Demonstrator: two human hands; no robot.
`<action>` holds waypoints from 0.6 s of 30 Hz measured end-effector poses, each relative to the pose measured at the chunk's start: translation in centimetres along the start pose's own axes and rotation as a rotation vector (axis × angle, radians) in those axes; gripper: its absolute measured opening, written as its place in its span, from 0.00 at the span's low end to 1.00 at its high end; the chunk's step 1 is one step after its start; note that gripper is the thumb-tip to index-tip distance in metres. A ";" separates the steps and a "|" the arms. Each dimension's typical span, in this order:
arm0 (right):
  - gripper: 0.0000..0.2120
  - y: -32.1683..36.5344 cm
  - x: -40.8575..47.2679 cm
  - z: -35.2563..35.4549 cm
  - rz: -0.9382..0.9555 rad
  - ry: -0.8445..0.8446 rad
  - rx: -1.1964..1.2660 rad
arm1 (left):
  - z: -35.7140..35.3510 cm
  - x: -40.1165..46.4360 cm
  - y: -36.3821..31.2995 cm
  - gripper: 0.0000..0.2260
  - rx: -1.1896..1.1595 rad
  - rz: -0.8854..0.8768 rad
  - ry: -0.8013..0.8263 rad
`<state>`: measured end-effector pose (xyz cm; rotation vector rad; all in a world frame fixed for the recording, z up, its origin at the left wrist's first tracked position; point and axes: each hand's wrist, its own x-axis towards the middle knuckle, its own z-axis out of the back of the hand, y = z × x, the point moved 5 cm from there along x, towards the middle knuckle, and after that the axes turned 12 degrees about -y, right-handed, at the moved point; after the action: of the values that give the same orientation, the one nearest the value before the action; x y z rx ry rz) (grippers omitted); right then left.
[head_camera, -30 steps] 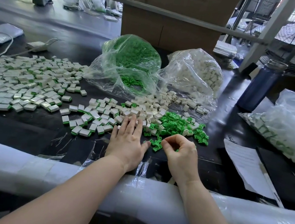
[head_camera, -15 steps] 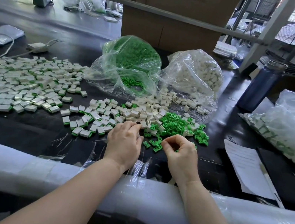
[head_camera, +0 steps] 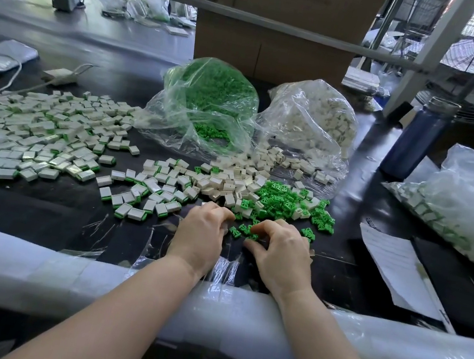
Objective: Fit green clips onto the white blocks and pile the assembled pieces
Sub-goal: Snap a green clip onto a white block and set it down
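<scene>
Green clips [head_camera: 282, 199] beside both curled hands, left grip [head_camera: 203, 230] contents hidden, right grip [head_camera: 280, 249] unclear

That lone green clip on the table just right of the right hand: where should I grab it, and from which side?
Judging from this view, pinch the lone green clip across its two outer side edges, coming straight down from above. It lies flat on the black table, apart from the loose clip pile, so only the top is open. The right hand sits beside it, closest for the grip.
</scene>
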<state>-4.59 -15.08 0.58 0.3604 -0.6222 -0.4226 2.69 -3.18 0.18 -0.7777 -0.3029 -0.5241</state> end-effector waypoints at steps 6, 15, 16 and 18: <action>0.09 0.1 0.1 0.1 0.017 -0.038 -0.037 | 0.4 -0.1 -0.5 0.12 -0.048 -0.015 -0.029; 0.07 0.0 0.0 1.3 -0.062 -0.125 0.185 | 1.0 -0.2 -0.8 0.11 -0.174 -0.003 -0.072; 0.05 0.0 0.0 1.3 -0.079 -0.122 0.221 | 1.1 -0.2 -0.8 0.10 -0.190 -0.001 -0.076; 0.03 0.0 0.0 1.3 -0.097 -0.114 0.277 | 1.1 -0.1 -0.8 0.08 -0.239 0.023 -0.061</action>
<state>-5.44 -15.34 1.57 0.6359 -0.7798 -0.4532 2.12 -2.82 1.30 -1.0288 -0.2905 -0.5212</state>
